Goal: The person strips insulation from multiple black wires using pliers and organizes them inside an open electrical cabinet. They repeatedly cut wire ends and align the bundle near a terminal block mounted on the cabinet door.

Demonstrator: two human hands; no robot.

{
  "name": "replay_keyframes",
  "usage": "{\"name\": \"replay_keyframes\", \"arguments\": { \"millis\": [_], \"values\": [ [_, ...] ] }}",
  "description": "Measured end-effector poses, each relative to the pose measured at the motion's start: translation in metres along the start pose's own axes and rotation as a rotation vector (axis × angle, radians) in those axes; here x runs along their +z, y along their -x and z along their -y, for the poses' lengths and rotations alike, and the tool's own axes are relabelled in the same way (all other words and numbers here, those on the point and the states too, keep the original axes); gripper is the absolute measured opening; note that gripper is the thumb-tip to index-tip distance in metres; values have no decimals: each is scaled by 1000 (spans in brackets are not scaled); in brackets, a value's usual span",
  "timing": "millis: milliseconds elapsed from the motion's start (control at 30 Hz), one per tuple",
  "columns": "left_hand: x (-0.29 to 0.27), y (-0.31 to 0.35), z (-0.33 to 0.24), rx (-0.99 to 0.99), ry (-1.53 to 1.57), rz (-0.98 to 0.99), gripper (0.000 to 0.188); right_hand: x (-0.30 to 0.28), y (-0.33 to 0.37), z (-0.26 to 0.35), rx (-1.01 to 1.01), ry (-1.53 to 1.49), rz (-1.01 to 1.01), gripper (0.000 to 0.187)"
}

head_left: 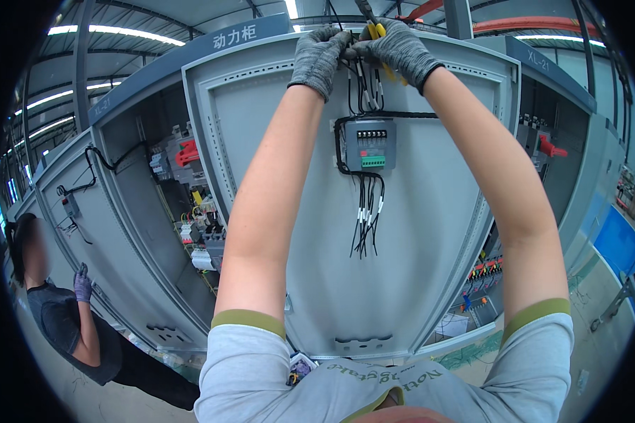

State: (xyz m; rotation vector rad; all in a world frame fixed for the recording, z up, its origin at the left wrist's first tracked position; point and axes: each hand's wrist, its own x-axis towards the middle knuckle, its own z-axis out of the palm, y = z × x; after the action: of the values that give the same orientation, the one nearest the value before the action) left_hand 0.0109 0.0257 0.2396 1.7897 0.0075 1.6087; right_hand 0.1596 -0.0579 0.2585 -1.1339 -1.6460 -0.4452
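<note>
Both my hands, in grey knitted gloves, are raised to the top of an open grey cabinet door (317, 233). My left hand (315, 62) is closed, its fingertips pinching a thin black wire (349, 84). Close beside it, my right hand (400, 55) is wrapped round yellow-handled pliers (380, 30), whose dark head points upward. Its fingertips also meet near the wires. Below the hands hang several black wires with white sleeves (365, 95). They run down to a grey module (371, 144) with a green terminal plug, and more loose wire ends (363, 229) dangle beneath.
Cabinets with red switch handles (188, 153) and wired components (203, 240) stand behind and on both sides. A black cable (409, 114) crosses the door. At the left, a person (77, 324) wearing a purple glove stands by another door (99, 233).
</note>
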Motion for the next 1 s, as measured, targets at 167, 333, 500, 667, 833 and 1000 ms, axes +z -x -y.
{"name": "replay_keyframes", "arguments": {
  "millis": [167, 333, 500, 667, 833, 1000],
  "values": [
    [-11, -2, 2, -49, 169, 58, 13, -43, -1, 42, -263, 958, -76, 25],
    [-4, 3, -3, -56, 157, 68, 14, -65, -9, 60, -276, 1301, 132, 17],
    [-8, 0, 1, -34, 148, 110, 16, -59, -15, 69, -301, 1370, 179, 20],
    [-10, 0, 1, -19, 161, 98, 18, -54, -14, 79, -277, 1391, 218, 20],
    [-8, 0, 1, -28, 174, 92, 19, -56, -22, 65, -258, 1335, 199, 20],
    [-6, 3, -4, -44, 143, 79, 21, -55, -20, 62, -261, 1319, 189, 20]
  ]
}}
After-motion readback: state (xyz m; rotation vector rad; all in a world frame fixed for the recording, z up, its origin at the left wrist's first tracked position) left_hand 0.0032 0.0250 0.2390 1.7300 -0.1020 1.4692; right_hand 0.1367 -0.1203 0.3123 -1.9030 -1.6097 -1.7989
